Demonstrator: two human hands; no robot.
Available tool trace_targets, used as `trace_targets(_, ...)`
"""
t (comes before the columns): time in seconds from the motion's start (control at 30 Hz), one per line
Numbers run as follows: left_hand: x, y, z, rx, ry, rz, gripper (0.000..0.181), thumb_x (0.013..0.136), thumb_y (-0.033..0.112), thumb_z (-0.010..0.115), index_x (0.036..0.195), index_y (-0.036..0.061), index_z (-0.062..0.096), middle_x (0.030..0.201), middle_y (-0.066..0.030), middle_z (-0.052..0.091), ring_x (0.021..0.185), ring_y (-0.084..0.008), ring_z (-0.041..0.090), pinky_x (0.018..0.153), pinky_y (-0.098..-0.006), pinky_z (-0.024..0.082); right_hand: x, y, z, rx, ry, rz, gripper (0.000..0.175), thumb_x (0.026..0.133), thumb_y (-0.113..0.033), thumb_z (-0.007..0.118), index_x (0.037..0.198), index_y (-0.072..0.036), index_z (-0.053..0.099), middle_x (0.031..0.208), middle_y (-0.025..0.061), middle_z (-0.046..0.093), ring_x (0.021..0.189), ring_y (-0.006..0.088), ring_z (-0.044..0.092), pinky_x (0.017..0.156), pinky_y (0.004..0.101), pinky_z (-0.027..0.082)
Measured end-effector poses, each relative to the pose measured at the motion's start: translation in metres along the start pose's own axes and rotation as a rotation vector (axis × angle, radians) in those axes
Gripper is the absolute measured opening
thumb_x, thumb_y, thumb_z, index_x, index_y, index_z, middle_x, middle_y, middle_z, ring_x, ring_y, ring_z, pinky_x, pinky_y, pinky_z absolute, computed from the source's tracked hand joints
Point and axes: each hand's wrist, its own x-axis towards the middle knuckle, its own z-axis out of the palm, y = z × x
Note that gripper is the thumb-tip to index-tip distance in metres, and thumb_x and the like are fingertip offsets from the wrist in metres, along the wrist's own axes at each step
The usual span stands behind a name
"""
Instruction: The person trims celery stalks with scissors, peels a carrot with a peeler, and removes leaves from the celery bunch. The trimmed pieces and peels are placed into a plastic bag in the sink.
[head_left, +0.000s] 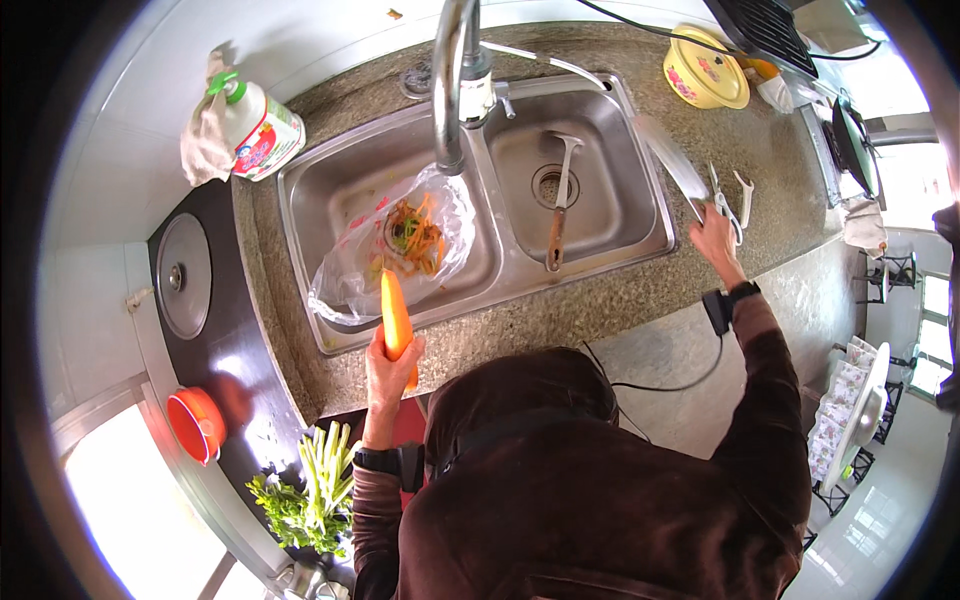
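Note:
My left hand (390, 367) is closed around a peeled carrot (397, 311), its narrow end pointing up over the front rim of the left sink basin (337, 187). Just beyond the tip, a clear plastic bag (442, 199) lies in that basin with orange and green peelings (415, 234) on it. At the right of the sink, my right hand (716, 238) grips a kitchen knife (679, 166) by the handle end. The blade points away over the counter, slightly blurred. Scissors (721, 201) and a white peeler (745, 199) lie right beside this hand.
A wooden-handled spatula (559, 199) rests in the right basin (615, 142) under the faucet (450, 97). A pump bottle (262, 135) stands at left, a yellow lidded container (701, 71) at back right. Left are a pot lid (184, 277), red bucket (196, 425) and celery (319, 487).

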Motion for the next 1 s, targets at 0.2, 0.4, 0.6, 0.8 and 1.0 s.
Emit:
trace_targets(0.2,-0.003,-0.009,-0.003,0.178,0.026,0.118,0.025,0.077,0.016,0.067,0.096,0.0015,0.059,0.071,-0.0034,0.057,0.065,-0.0106,0.054,0.06,-0.0298,0.046,-0.082,-0.063,-0.055,0.225,-0.059,-0.248,0.03,0.083,-0.032,0.066,0.096,-0.006,0.059,0.071,0.0167,0.062,0.065,0.0352,0.063,0.058,0.0439,0.047)
trace_targets(0.4,0.002,-0.002,0.003,0.316,0.041,0.072,0.039,0.074,0.023,0.068,0.105,-0.0007,0.061,0.077,-0.0188,0.064,0.071,-0.0275,0.065,0.069,-0.0374,0.05,-0.11,-0.192,-0.08,0.59,-0.127,-0.709,0.032,0.082,-0.021,0.069,0.11,-0.009,0.061,0.067,0.0114,0.061,0.06,0.0246,0.063,0.058,0.036,0.05)
trace_targets(0.6,0.005,-0.013,0.004,0.382,0.091,0.294,0.038,0.073,0.02,0.07,0.104,0.0017,0.063,0.083,-0.0186,0.065,0.077,-0.0315,0.066,0.072,-0.0381,0.05,-0.101,-0.282,-0.091,0.638,-0.143,-0.93,0.034,0.078,-0.015,0.069,0.111,-0.01,0.061,0.065,0.007,0.062,0.054,0.0209,0.063,0.051,0.0314,0.05)
trace_targets(0.8,0.014,-0.035,0.011,0.379,0.112,0.813,0.035,0.072,0.017,0.071,0.103,0.0029,0.063,0.085,-0.0155,0.064,0.078,-0.0287,0.063,0.073,-0.0372,0.05,-0.098,-0.317,-0.076,0.552,-0.03,-1.199,0.055,0.06,-0.009,0.072,0.113,-0.011,0.059,0.063,0.0053,0.058,0.053,0.0236,0.059,0.048,0.0361,0.047)
trace_targets(1.0,0.01,-0.036,0.015,0.288,0.103,0.721,0.033,0.073,0.015,0.07,0.102,0.0023,0.063,0.084,-0.0119,0.063,0.077,-0.0224,0.06,0.072,-0.0347,0.049,-0.099,-0.328,-0.067,0.58,-0.021,-1.223,0.062,0.055,-0.007,0.071,0.116,-0.011,0.058,0.065,0.0045,0.056,0.055,0.0246,0.058,0.048,0.0371,0.046)
